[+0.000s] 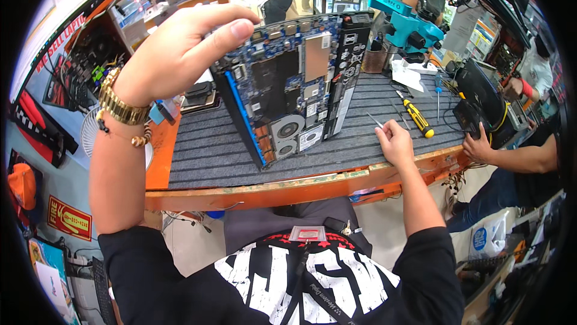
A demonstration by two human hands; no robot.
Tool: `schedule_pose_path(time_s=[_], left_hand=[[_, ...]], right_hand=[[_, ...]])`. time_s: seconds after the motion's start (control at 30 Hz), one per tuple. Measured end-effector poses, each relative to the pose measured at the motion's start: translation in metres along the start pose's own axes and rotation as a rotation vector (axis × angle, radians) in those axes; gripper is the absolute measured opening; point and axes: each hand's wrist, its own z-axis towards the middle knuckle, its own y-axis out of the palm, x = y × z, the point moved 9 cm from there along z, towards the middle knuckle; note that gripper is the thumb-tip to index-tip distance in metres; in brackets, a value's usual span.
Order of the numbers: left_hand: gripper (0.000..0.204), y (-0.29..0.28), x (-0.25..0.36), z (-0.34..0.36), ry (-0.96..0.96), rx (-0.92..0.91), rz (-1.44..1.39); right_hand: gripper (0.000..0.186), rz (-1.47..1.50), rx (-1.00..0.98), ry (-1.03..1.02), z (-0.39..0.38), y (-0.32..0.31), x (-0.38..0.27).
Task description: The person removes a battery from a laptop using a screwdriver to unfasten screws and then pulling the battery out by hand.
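An opened laptop (274, 75) stands upright on the grey ribbed mat (204, 169), its circuit board, twin fans and long black battery strip exposed toward me. My left hand (180, 51) grips its top left corner, thumb on the near face and fingertips partly hidden behind it. Right of the laptop, my right hand (393, 142) rests low near the bench edge, fingers closed on thin metal tweezers (375, 119). Just beyond that hand lie a yellow-and-black screwdriver (418, 118) and a slim blue screwdriver (439, 91).
A teal microscope (409, 27) stands at the back right. A co-worker's hand (478, 145) is at a black device (466, 118) on the right. A white fan (90, 139) sits at left. The orange bench edge (258, 196) runs before me. Other people stand behind the bench.
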Motion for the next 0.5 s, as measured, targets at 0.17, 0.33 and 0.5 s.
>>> schedule_pose_path(time_s=[0.17,0.33,0.5], left_hand=[[0.048,0.011,-0.002,0.009,-0.037,-0.059,-0.04],[0.059,0.018,-0.012,0.011,-0.195,-0.181,-0.122],[0.069,0.017,-0.017,0.022,-0.193,-0.214,-0.191]], right_hand=[[0.018,0.07,0.199,-0.163,-0.008,-0.009,-0.004],[0.016,-0.108,0.474,-0.177,0.0,-0.052,0.024],[0.044,-0.66,0.237,0.11,0.048,-0.068,0.077]])
